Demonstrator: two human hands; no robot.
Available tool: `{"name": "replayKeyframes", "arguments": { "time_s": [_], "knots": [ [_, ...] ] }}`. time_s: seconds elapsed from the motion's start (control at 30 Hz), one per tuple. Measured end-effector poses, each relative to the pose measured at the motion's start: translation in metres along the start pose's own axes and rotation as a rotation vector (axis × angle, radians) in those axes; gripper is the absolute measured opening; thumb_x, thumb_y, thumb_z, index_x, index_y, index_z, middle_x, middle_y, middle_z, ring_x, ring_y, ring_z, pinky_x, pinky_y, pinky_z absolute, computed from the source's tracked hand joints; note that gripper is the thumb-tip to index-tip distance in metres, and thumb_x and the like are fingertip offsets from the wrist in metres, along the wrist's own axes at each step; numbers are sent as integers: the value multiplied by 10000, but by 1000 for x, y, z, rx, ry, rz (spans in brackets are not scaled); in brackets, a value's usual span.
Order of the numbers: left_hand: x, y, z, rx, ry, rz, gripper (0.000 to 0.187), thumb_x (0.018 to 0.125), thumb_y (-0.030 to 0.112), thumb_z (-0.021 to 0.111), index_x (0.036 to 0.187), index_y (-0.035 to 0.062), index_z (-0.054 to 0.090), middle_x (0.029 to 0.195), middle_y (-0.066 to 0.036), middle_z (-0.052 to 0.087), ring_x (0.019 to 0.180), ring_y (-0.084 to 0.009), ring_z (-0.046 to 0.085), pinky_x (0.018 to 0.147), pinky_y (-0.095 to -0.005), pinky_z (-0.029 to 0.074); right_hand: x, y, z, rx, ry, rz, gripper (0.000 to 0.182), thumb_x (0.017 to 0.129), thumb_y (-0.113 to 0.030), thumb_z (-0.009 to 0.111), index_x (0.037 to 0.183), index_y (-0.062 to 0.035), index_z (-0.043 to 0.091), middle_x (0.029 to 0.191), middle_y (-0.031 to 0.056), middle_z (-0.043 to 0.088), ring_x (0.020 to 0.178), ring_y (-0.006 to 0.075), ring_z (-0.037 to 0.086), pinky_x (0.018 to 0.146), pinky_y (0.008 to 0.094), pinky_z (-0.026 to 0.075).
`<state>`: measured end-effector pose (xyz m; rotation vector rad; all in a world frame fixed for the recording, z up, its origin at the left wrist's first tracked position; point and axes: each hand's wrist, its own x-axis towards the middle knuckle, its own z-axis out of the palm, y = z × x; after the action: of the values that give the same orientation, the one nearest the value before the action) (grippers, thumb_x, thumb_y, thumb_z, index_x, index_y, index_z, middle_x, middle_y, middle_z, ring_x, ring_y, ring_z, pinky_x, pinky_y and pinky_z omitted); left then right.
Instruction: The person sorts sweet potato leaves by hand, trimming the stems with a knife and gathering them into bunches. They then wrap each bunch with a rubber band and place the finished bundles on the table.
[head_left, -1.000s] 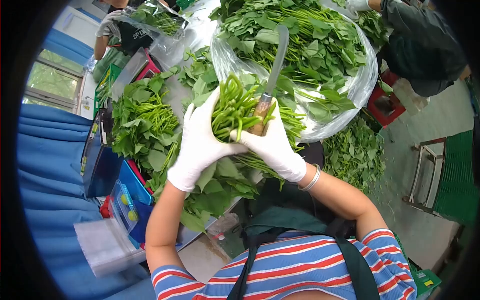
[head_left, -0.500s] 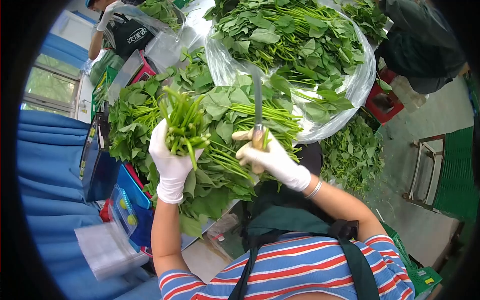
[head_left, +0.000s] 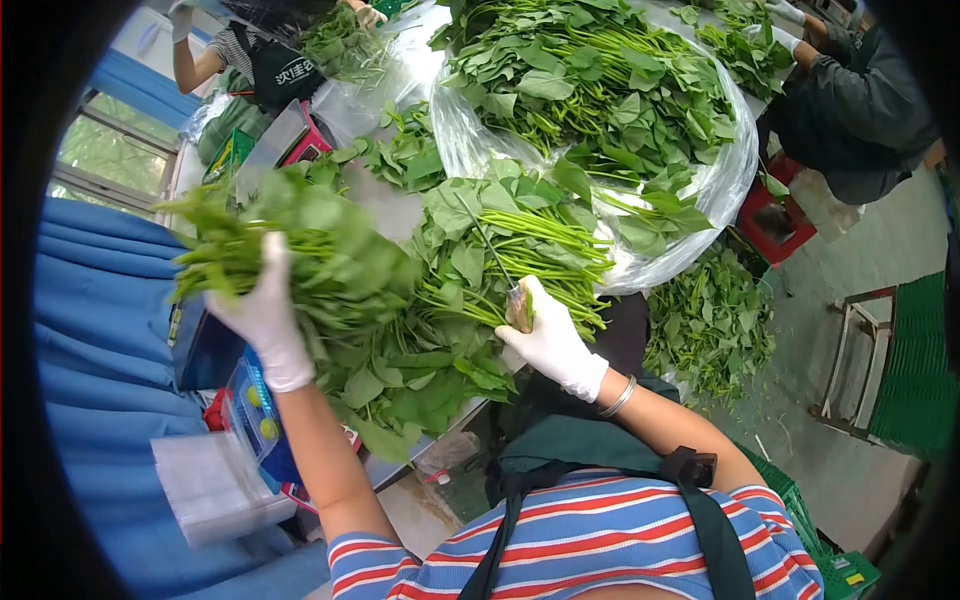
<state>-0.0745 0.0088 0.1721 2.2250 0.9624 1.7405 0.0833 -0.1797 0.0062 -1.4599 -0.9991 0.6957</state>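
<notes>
A bunch of leafy green stems (head_left: 330, 260), blurred by motion, is gripped in my white-gloved left hand (head_left: 262, 325). Its cut stem ends point left and its leaves trail right. In my right hand (head_left: 555, 345), also gloved, is a knife (head_left: 518, 308) with a wooden handle, its thin blade slanting up and left over the greens. Under and beside the blade lies a pile of leafy stems (head_left: 540, 235) on the table. Loose leaves (head_left: 400, 390) spread between my two arms. Beyond, a big heap of greens (head_left: 600, 90) rests on a clear plastic sheet (head_left: 738, 180).
One person in an apron (head_left: 275, 75) stands at upper left, another in dark clothes (head_left: 850, 110) at upper right. A red crate (head_left: 775, 225), green crates (head_left: 915, 350) and a greens pile (head_left: 705, 320) are at right. Plastic bags (head_left: 215, 490) and a blue curtain (head_left: 100, 400) are at left.
My left hand has swung left with the bunch, which now lies sideways, exposing some grey tabletop. My right hand has moved slightly down and right, and the knife has tipped left from upright.
</notes>
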Motion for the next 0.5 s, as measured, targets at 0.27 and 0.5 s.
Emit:
{"name": "replayKeyframes", "arguments": {
  "time_s": [0.27,0.5],
  "knots": [
    [37,33,-67,-638,-432,-730,315,811,120,615,1087,-19,559,908,-88,640,763,-179,628,728,-293,510,-1,-9,-21,63,-65,79,373,744,-209,722,936,-36,452,791,92,557,710,173,554,656,313,458],
    [-29,92,36,-700,-1376,-807,429,700,136,741,1073,4,574,862,-37,636,762,-111,589,694,-248,475,-29,-50,-128,184,126,4,111,862,-71,574,903,-45,474,730,-10,491,641,50,448,576,209,392]
  ]
}}
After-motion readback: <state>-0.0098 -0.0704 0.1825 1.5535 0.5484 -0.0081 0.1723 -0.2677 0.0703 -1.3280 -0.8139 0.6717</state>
